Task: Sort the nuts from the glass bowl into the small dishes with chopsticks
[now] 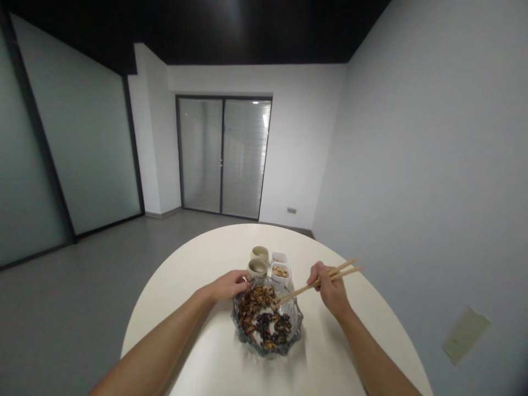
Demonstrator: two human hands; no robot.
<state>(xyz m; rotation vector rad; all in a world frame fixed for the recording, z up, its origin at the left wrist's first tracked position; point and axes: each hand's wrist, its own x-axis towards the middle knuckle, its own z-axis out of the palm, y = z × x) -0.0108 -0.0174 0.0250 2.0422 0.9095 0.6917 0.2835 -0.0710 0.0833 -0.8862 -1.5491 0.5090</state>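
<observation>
A scalloped clear glass bowl [297, 324] stands on the table in front of me. Inside it, long brown striped pieces [256, 300] lie along the back and left. Dark, wrinkled pieces [274, 329] are heaped toward the front; I cannot make out exactly what either kind is. My left hand [231, 285] grips the bowl's back-left rim, thumb and fingers closed there. Wooden chopsticks [300, 290] are held in my right hand [330, 289], to the right of the bowl. Their tips come together over the brown pieces; whether they pinch one is too small to tell.
Behind the bowl are two beige cups [258, 268] and two small white tubs; the nearer tub [281, 281] holds pale tan pieces. The round white table [198, 352] has a curved edge. A wall [412, 192] rises on the right.
</observation>
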